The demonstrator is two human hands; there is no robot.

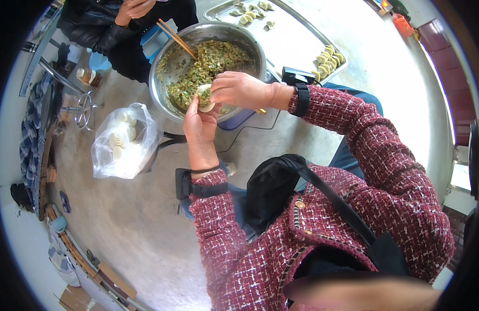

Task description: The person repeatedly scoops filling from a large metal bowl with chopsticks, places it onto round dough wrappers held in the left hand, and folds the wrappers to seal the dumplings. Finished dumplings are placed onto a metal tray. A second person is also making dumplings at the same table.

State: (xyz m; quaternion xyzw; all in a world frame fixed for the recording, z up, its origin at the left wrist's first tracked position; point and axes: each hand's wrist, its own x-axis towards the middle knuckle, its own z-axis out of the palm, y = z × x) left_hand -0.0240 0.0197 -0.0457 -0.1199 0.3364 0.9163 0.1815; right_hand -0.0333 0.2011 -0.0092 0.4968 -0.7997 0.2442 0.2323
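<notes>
My left hand holds a round dumpling wrapper with green filling on it, low over the near side of a large steel bowl. Bent fingers of my right hand meet the wrapper's right side; whether they grip anything is hidden. Chopped filling lies in the bowl, and wooden chopsticks lean on its far left rim. Left of my left hand, a clear plastic bag contains stacked wrappers.
Behind the bowl to the right, a metal tray carries dumplings in two groups. Another person in a black jacket sits at the upper left, hands together. A dark cable runs below the bowl. A jar stands at the left.
</notes>
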